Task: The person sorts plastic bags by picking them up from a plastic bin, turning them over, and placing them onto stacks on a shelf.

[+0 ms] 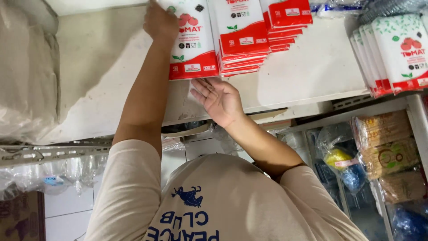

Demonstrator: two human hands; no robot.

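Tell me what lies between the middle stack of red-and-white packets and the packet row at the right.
Nothing: the head view shows bare white shelf between the middle stack and the right row.

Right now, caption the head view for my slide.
Left hand on a red-and-white packet, open right hand below it at the white shelf.
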